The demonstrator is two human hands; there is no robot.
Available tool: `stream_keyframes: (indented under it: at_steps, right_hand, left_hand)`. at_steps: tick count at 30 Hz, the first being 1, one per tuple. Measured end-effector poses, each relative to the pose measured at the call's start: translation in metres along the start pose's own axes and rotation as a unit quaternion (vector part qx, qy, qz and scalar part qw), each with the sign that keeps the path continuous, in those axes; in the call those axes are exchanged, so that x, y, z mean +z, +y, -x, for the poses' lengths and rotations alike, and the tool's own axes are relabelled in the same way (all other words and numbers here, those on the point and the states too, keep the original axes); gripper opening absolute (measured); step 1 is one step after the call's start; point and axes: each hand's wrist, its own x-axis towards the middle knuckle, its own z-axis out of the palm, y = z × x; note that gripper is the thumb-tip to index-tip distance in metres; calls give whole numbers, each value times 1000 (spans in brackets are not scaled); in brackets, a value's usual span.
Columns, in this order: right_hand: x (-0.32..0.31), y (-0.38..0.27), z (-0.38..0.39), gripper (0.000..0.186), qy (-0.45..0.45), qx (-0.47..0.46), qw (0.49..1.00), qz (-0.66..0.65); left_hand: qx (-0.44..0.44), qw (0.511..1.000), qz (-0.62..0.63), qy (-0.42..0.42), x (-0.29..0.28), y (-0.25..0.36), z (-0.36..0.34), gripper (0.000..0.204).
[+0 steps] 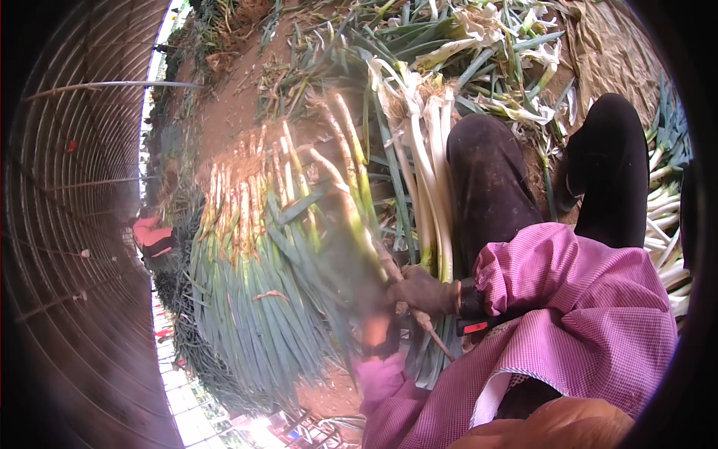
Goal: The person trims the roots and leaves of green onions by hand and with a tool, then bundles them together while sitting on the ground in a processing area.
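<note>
My left hand (365, 293), in a dark glove, is smeared by motion beside my right hand, and its fingers cannot be made out. Several leeks (348, 191) with rooted, soil-stained ends slant down into that blur. My right hand (422, 290), also gloved, is closed around a thin brown stalk (423, 322) that shows above and below the fist. To the left lies a broad pile of unpeeled leeks (247, 217), roots toward the far side and green leaves toward me. Pale, cleaned leeks (430, 176) lie just beyond my right hand, beside my knee.
Stripped leaves and peelings (479, 52) are heaped at the far side. More white leeks (666, 217) lie at the right, past my legs (493, 179). Brown sheeting (613, 45) covers ground at the far right. Another person (153, 236) is at the left, under a ribbed tunnel roof (82, 187).
</note>
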Motion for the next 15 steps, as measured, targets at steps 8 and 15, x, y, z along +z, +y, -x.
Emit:
stream_keyframes:
  at_steps: [8, 15]
  right_hand:
    - [37, 24, -3, 20, 54, 252, 965, -40]
    - [-1, -20, 9, 25, 16, 246, 954, -169]
  left_hand:
    - [14, 1000, -12, -15, 16, -9, 38, 19]
    - [12, 1000, -2, -7, 10, -1, 12, 20]
